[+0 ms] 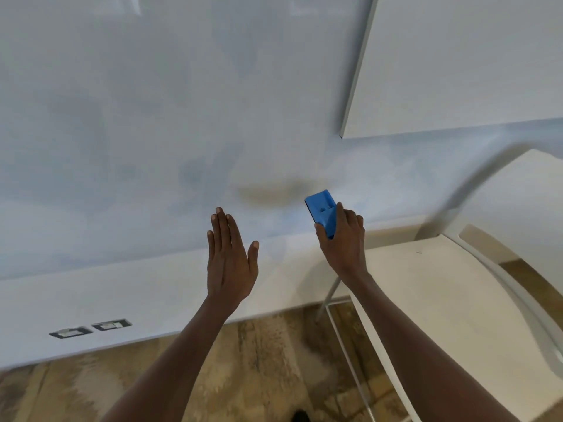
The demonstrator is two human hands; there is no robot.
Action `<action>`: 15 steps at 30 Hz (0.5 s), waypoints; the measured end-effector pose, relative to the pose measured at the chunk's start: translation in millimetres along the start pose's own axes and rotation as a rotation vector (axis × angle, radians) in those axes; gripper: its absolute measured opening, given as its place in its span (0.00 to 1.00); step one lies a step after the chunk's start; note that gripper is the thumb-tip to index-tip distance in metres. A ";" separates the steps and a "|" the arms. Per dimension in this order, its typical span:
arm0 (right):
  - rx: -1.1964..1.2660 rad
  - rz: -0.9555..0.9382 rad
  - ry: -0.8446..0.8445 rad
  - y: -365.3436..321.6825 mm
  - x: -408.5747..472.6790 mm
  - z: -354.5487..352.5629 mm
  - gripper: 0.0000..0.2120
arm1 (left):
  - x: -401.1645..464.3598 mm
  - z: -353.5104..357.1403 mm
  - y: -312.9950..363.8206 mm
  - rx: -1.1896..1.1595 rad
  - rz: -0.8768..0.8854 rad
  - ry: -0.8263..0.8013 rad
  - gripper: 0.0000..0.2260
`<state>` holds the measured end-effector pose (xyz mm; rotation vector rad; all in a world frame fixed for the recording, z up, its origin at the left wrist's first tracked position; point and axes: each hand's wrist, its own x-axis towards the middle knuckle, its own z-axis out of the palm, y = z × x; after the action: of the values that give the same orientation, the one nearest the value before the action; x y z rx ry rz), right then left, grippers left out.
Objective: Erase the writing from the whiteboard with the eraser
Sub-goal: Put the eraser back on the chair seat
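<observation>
A large glossy whiteboard [152,117] covers the wall ahead; I see faint bluish smears on it and no legible writing. My right hand [342,239] grips a blue eraser [321,210] near the board's lower edge, right of centre. A dull brownish reflection sits on the board just left of the eraser. My left hand [230,260] is held up flat, fingers together and thumb apart, holding nothing, a little left of the eraser and in front of the board's lower edge.
A white panel [457,62] overlaps the board at upper right. A white table [426,287] with thin metal legs stands at right. Below the board, the white wall carries two sockets [91,327]. The floor is wood-patterned.
</observation>
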<state>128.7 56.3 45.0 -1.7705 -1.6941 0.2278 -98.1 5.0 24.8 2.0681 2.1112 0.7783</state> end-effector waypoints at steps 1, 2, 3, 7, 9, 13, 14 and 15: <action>-0.013 0.028 -0.008 16.3 -0.3 0.0 0.30 | -1.1 9.5 6.7 0.002 0.003 -0.027 0.33; -0.028 0.058 -0.019 33.0 -1.5 0.3 0.30 | -2.5 19.3 13.1 -0.003 0.010 -0.052 0.33; -0.044 0.091 -0.032 49.4 -3.5 1.1 0.30 | -3.6 28.6 18.5 -0.010 0.018 -0.075 0.34; -0.112 0.219 -0.097 114.0 -11.9 7.5 0.29 | -4.8 67.7 37.8 -0.020 0.050 -0.153 0.34; -0.154 0.265 -0.138 141.3 -15.9 12.0 0.28 | -5.0 84.5 46.5 -0.019 0.064 -0.178 0.34; -0.249 0.340 -0.235 187.0 -20.8 23.0 0.30 | -4.3 114.5 62.4 -0.014 0.089 -0.224 0.34; -0.262 0.356 -0.251 195.5 -21.5 25.6 0.30 | -3.5 119.9 65.4 -0.016 0.089 -0.237 0.34; -0.275 0.371 -0.264 204.1 -21.6 28.4 0.30 | -2.4 125.9 68.5 -0.018 0.090 -0.248 0.34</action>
<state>277.7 59.0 -98.9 -2.3468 -1.6192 0.4230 15.3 36.6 -57.1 2.1368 1.8857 0.5155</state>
